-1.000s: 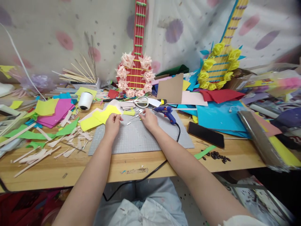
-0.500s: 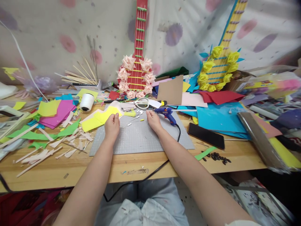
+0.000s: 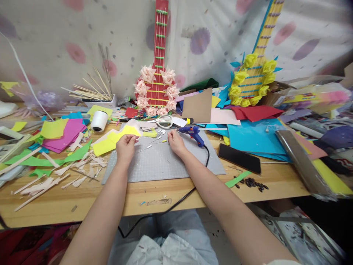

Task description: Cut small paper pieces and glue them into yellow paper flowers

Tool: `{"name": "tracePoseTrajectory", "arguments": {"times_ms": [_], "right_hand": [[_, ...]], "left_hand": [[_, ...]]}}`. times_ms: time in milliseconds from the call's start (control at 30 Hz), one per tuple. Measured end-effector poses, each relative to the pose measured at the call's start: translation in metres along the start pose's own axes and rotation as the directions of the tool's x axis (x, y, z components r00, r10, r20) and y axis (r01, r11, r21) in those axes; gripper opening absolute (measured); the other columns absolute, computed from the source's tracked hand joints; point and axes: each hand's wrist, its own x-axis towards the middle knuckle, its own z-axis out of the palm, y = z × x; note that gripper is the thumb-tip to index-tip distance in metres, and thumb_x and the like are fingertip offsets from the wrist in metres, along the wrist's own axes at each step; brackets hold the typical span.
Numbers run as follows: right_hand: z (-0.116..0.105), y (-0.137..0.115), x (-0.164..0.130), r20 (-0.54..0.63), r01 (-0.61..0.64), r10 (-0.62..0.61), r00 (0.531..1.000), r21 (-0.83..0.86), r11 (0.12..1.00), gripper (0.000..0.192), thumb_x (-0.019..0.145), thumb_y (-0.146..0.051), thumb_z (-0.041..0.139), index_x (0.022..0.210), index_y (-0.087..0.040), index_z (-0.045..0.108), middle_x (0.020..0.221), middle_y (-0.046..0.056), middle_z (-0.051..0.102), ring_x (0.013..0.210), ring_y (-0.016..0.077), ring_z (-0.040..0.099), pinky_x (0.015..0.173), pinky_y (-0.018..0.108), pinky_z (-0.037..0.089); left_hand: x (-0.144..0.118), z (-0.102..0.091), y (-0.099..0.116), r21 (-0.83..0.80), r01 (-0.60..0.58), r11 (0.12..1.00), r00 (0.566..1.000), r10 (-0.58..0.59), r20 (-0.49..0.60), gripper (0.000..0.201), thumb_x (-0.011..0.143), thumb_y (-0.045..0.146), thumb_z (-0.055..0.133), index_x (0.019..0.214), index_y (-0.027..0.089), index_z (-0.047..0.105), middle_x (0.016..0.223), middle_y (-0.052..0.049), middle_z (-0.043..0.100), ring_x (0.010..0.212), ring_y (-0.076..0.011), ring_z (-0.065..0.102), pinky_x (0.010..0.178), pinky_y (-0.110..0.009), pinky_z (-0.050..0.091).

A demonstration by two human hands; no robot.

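Observation:
My left hand (image 3: 126,148) is over the left side of the grey cutting mat (image 3: 162,167), thumb and fingertips pinched together. Anything between them is too small to make out. Opposite it, my right hand (image 3: 175,142) is closed, its curled fingers hiding whatever they hold. A blue hot glue gun (image 3: 193,134) lies just right of my right hand, a white glue stick (image 3: 213,129) jutting from its back. Between the hands, thin wire pieces with small white ends (image 3: 149,147) and a small yellow piece (image 3: 164,141) rest on the mat. Yellow paper (image 3: 109,144) lies beside my left hand.
A red paper guitar (image 3: 157,90) and a yellow one (image 3: 252,82) lean at the back. Scissors (image 3: 164,121) lie behind the mat. Paper scraps (image 3: 57,180) cover the left; a phone (image 3: 239,158), black beads (image 3: 255,183) and blue sheets (image 3: 257,138) are right. A black cord (image 3: 179,202) crosses the front edge.
My left hand has turned, its pinched fingertips now pointing right, and has moved slightly left. The right hand stays closed beside the glue gun. The whole view has shifted a little.

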Motion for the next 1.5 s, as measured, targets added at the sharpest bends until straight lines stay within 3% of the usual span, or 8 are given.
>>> {"name": "tracePoseTrajectory", "arguments": {"times_ms": [333, 500, 633, 833, 1000, 1200, 1333, 1500], "right_hand": [[0.008, -0.016, 0.007, -0.013, 0.130, -0.130, 0.991, 0.018, 0.991, 0.010, 0.081, -0.029, 0.047, 0.088, -0.021, 0.048, 0.084, 0.001, 0.061, 0.076, 0.0148, 0.053, 0.065, 0.025, 0.035], [0.019, -0.036, 0.035, 0.049, 0.177, -0.175, 0.983, -0.055, 0.983, 0.042, 0.068, -0.023, 0.063, 0.106, -0.022, 0.043, 0.094, 0.002, 0.062, 0.089, 0.0194, 0.051, 0.074, 0.030, 0.037], [0.032, -0.045, 0.050, 0.123, 0.172, -0.163, 0.979, -0.072, 0.982, 0.042, 0.064, -0.013, 0.061, 0.102, -0.021, 0.046, 0.081, 0.000, 0.062, 0.082, 0.0190, 0.053, 0.070, 0.029, 0.038], [0.023, -0.040, 0.050, 0.010, 0.058, -0.065, 0.998, 0.333, 0.941, 0.030, 0.066, -0.018, 0.057, 0.094, -0.022, 0.046, 0.068, -0.006, 0.054, 0.065, 0.0108, 0.053, 0.064, 0.024, 0.040], [-0.005, -0.017, 0.014, -0.050, 0.020, 0.008, 0.999, 0.530, 0.848, 0.031, 0.062, -0.019, 0.055, 0.092, -0.022, 0.044, 0.070, -0.006, 0.048, 0.059, 0.0085, 0.050, 0.059, 0.023, 0.041], [-0.012, 0.004, -0.019, -0.057, -0.036, 0.082, 0.995, 0.553, 0.832, 0.032, 0.064, -0.023, 0.054, 0.094, -0.022, 0.044, 0.075, -0.005, 0.047, 0.056, 0.0081, 0.051, 0.055, 0.023, 0.040], [-0.003, 0.001, -0.016, -0.071, -0.032, 0.075, 0.995, 0.479, 0.877, 0.032, 0.065, -0.022, 0.051, 0.096, -0.022, 0.043, 0.076, -0.005, 0.047, 0.053, 0.0078, 0.050, 0.055, 0.023, 0.040], [0.005, 0.000, -0.021, -0.008, 0.016, -0.014, 1.000, 0.387, 0.922, 0.034, 0.067, -0.019, 0.049, 0.100, -0.022, 0.043, 0.075, -0.005, 0.048, 0.052, 0.0074, 0.050, 0.057, 0.024, 0.040]], "left_hand": [[0.000, -0.001, 0.001, 0.047, -0.026, 0.999, 0.999, 0.027, -0.027, 0.017, 0.069, 0.028, 0.059, 0.077, 0.013, 0.057, 0.072, -0.004, 0.068, 0.058, -0.0115, 0.063, 0.064, -0.026, 0.050], [0.000, -0.002, 0.003, 0.059, -0.016, 0.998, 0.998, 0.020, -0.061, 0.020, 0.064, 0.029, 0.064, 0.069, 0.015, 0.051, 0.066, -0.002, 0.066, 0.060, -0.0128, 0.064, 0.063, -0.026, 0.051], [0.002, -0.002, -0.003, 0.073, -0.022, 0.997, 0.997, 0.027, -0.067, 0.022, 0.064, 0.032, 0.065, 0.069, 0.015, 0.053, 0.067, -0.003, 0.066, 0.062, -0.0144, 0.065, 0.064, -0.028, 0.051], [0.003, -0.002, -0.008, 0.096, -0.067, 0.993, 0.997, 0.064, 0.038, 0.023, 0.073, 0.035, 0.055, 0.080, 0.014, 0.061, 0.078, -0.005, 0.067, 0.073, -0.0157, 0.065, 0.072, -0.028, 0.049], [-0.004, 0.000, -0.006, 0.245, -0.120, 0.962, 0.991, 0.103, 0.080, 0.024, 0.078, 0.037, 0.047, 0.082, 0.017, 0.060, 0.084, -0.005, 0.067, 0.075, -0.0146, 0.064, 0.074, -0.028, 0.047], [-0.025, 0.008, -0.002, 0.589, -0.305, 0.748, 0.952, 0.227, 0.205, 0.019, 0.070, 0.035, 0.060, 0.076, 0.020, 0.050, 0.080, -0.003, 0.061, 0.074, -0.0165, 0.056, 0.070, -0.029, 0.042], [-0.034, 0.011, -0.002, 0.692, -0.467, 0.550, 0.880, 0.213, 0.425, 0.015, 0.072, 0.028, 0.058, 0.084, 0.020, 0.051, 0.078, -0.004, 0.057, 0.076, -0.0197, 0.053, 0.068, -0.031, 0.040], [-0.032, 0.013, -0.003, 0.752, -0.508, 0.419, 0.859, 0.192, 0.474, 0.007, 0.080, 0.018, 0.044, 0.077, 0.020, 0.050, 0.076, -0.007, 0.057, 0.079, -0.0226, 0.052, 0.069, -0.033, 0.039]]}}
